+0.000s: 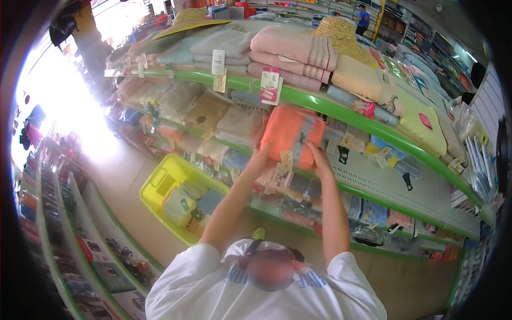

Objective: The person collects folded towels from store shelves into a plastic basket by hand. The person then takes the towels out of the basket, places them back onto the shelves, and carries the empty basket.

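Note:
Both my hands hold a folded orange towel (282, 130) with a grey patterned band, at the front of the second shelf. My left hand (260, 159) grips its left side near the lower corner. On the right side, my right hand (318, 159) is closed around the edge. A paper tag (286, 160) hangs from the towel's front. Left of it on the same shelf lie folded grey towels (241, 125) and a brown towel (207, 113). Directly above, a pink and white tag (271, 85) hangs over the green shelf edge.
A yellow basket (154, 184) with several folded towels stands on the floor at my left. Stacked pink towels (290, 48) and straw hats (344, 34) top the shelf. Another shelf rack (88, 229) borders the aisle at left. A person in blue (363, 20) is far back.

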Demonstrator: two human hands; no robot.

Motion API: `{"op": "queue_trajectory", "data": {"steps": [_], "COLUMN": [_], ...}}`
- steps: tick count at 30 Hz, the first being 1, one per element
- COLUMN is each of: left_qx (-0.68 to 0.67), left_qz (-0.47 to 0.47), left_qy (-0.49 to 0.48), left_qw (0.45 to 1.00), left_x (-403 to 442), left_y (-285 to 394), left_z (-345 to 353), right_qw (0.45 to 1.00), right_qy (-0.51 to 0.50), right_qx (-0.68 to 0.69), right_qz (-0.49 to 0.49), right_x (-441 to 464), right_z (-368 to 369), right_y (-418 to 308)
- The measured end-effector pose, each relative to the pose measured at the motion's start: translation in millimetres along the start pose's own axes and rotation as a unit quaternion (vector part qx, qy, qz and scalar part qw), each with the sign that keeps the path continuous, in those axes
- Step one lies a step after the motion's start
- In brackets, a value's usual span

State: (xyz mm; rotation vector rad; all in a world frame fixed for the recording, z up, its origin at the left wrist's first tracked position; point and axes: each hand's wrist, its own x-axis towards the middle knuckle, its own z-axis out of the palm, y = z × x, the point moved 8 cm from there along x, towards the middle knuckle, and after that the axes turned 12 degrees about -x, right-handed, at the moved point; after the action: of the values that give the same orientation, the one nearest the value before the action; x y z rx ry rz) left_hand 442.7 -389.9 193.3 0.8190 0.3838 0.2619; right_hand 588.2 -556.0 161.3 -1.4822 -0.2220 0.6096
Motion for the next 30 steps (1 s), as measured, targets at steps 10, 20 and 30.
{"op": "queue_trajectory", "data": {"steps": [10,20,30], "left_qx": [-0.061,0.256,0.193], "left_qz": [0.059,-0.011,-0.11], "left_qy": [0.125,0.133,0.276], "left_qw": [0.989,0.958,0.935], "left_x": [22,-156,-354], "left_y": [-35,-113,-144], "left_z": [-51,-207,-337], "right_qw": [0.995,0.993,0.936], "right_qy": [0.09,0.082,0.256], "right_qx": [-0.035,-0.083,-0.131], "right_qz": [0.02,-0.015,-0.202], "right_x": [15,27,-107], "right_z": [-2,-3,-7], "right_y": [9,16,71]}}
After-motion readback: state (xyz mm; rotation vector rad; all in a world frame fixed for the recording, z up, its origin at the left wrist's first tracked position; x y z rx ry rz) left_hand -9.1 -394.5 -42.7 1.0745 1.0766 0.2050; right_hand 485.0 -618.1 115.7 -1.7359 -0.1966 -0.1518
